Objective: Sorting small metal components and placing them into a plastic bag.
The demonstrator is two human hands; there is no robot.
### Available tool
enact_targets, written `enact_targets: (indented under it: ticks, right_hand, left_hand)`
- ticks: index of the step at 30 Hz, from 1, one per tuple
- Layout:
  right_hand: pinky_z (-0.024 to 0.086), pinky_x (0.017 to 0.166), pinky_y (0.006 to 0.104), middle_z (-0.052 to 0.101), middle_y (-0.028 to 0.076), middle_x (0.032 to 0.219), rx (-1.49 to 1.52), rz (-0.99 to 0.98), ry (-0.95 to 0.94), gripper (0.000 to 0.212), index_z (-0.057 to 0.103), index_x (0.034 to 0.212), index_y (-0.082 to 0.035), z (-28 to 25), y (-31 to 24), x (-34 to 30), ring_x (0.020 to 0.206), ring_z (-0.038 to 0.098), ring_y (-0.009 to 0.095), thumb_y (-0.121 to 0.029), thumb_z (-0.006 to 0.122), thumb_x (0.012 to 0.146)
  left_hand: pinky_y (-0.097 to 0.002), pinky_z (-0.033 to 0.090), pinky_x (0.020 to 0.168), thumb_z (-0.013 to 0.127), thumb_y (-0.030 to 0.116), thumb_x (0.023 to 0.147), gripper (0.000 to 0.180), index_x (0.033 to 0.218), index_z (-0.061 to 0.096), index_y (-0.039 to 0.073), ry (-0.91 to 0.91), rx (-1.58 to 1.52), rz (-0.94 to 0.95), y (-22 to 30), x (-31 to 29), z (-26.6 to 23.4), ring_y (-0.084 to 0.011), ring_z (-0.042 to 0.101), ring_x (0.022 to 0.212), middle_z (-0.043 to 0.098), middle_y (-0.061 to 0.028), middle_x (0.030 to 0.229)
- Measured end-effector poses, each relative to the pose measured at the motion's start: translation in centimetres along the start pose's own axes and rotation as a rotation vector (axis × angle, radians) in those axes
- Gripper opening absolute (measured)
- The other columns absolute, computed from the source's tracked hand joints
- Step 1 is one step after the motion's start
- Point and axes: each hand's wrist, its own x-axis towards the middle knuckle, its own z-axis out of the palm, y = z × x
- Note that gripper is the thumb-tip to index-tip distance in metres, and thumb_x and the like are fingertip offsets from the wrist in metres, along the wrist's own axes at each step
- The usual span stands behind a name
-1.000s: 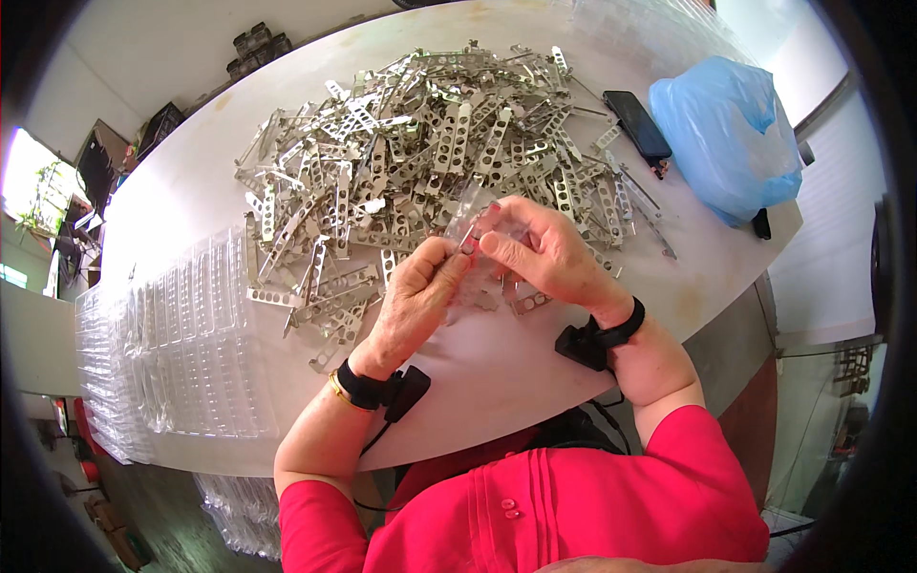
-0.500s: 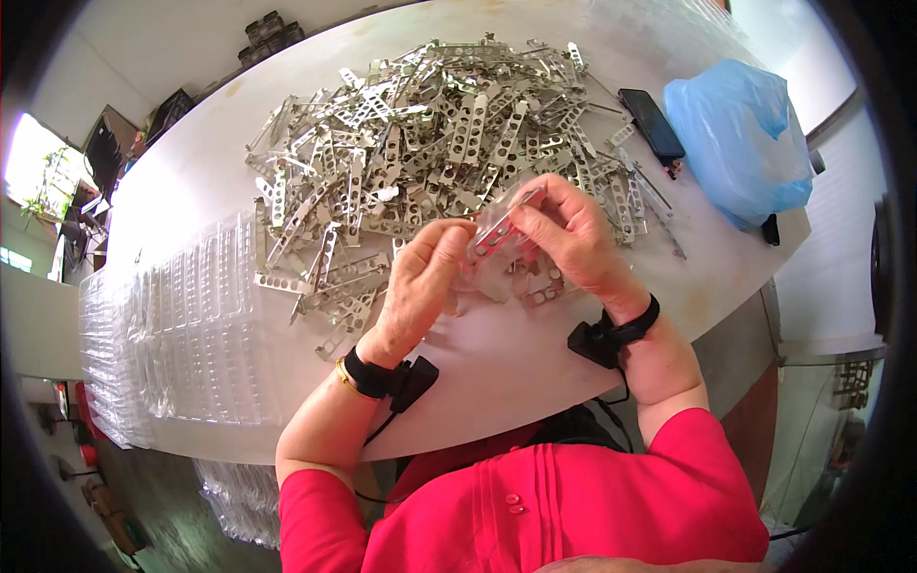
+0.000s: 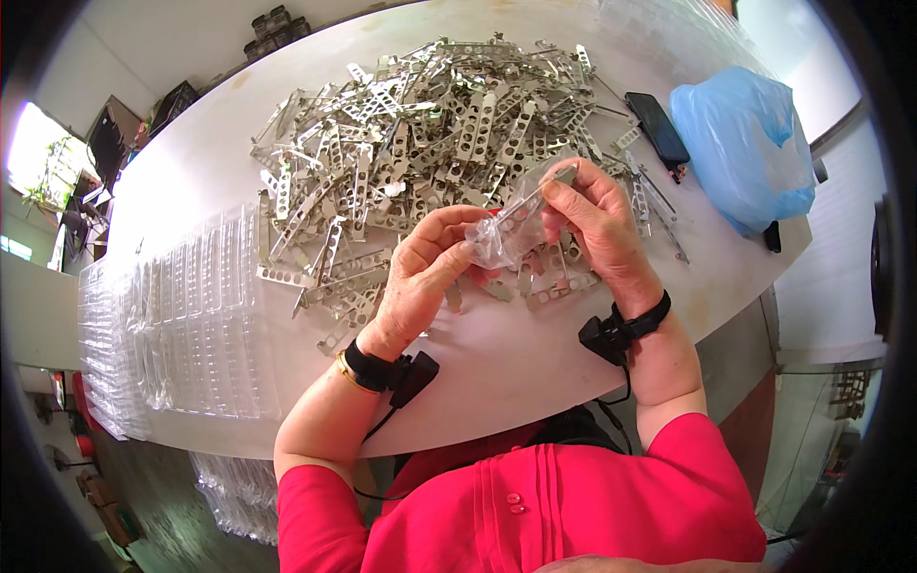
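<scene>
My left hand [image 3: 418, 275] pinches the crumpled end of a small clear plastic bag [image 3: 493, 244] above the near side of the heap. Between the thumb and fingers of my right hand [image 3: 604, 222] is the upper end of a flat metal strip with round holes [image 3: 522, 210]. The strip slants down leftward toward the bag, and clear film lies around it; how deep it sits inside I cannot tell. A bit of red shows by the bag. Behind both hands spreads a big heap of similar perforated metal strips [image 3: 401, 162].
Stacked clear plastic trays [image 3: 196, 325] cover the table's left side. A dark phone [image 3: 657, 128] and a blue plastic bag [image 3: 740, 148] lie at the right. More clear plastic [image 3: 669, 38] is at the far right. Cables hang from black devices strapped to both wrists.
The strip and bag have tilted upward to the right, and my right hand has shifted slightly up and right. My left hand has opened its grip a little around the crumpled bag end.
</scene>
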Motion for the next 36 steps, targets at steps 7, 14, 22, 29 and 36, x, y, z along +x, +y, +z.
enact_targets:
  ticks: [7,14,22,29,36]
  right_hand:
    - [0.048,0.06,0.0226,0.06,-0.001,0.08,-0.079,-0.014,-0.06,0.01,0.063,0.098,-0.007,0.1,0.1,0.1,0.066,0.055,0.006,-0.017,0.064,0.097]
    - [0.049,0.061,0.023,0.059,-0.002,0.08,-0.047,-0.011,-0.106,0.011,0.063,0.1,-0.007,0.1,0.1,0.0,0.066,0.055,0.006,-0.017,0.064,0.097]
    - [0.049,0.06,0.0235,0.061,-0.001,0.079,0.041,-0.072,0.078,0.012,0.063,0.101,-0.007,-0.2,0.6,0.3,0.065,0.057,0.007,-0.019,0.063,0.098]
    - [0.049,0.06,0.0234,0.061,-0.001,0.079,0.111,-0.072,0.088,0.011,0.063,0.1,-0.008,0.1,1.0,0.5,0.065,0.057,0.007,-0.019,0.063,0.098]
    - [0.051,0.063,0.0234,0.063,-0.001,0.08,0.141,0.007,0.026,0.014,0.064,0.1,-0.008,0.2,1.4,0.2,0.07,0.06,0.007,-0.021,0.066,0.097]
  left_hand:
    - [-0.0251,0.053,0.076,0.058,0.012,0.099,0.028,0.126,0.056,0.003,0.055,0.113,0.0,-0.1,0.1,-0.3,-0.0097,0.064,0.089,0.065,-0.0064,0.112]
    - [-0.0226,0.053,0.069,0.052,0.011,0.103,0.013,0.114,0.058,0.005,0.166,0.135,0.109,-1.0,0.2,-0.3,-0.0076,0.063,0.079,0.066,-0.0045,0.103]
    - [-0.0256,0.053,0.073,0.048,0.011,0.105,0.009,0.111,0.053,0.006,0.262,0.048,0.1,-1.0,0.2,0.1,-0.0114,0.063,0.078,0.064,-0.0052,0.095]
    - [-0.0259,0.053,0.07,0.051,0.017,0.105,0.016,0.113,0.05,0.003,0.221,0.141,0.036,-0.6,0.2,-0.1,-0.0144,0.065,0.075,0.066,-0.0089,0.09]
    - [-0.0248,0.053,0.057,0.05,0.022,0.105,0.02,0.112,0.05,0.003,0.155,0.078,-0.107,-0.5,0.2,0.0,-0.018,0.067,0.069,0.068,-0.0123,0.092]
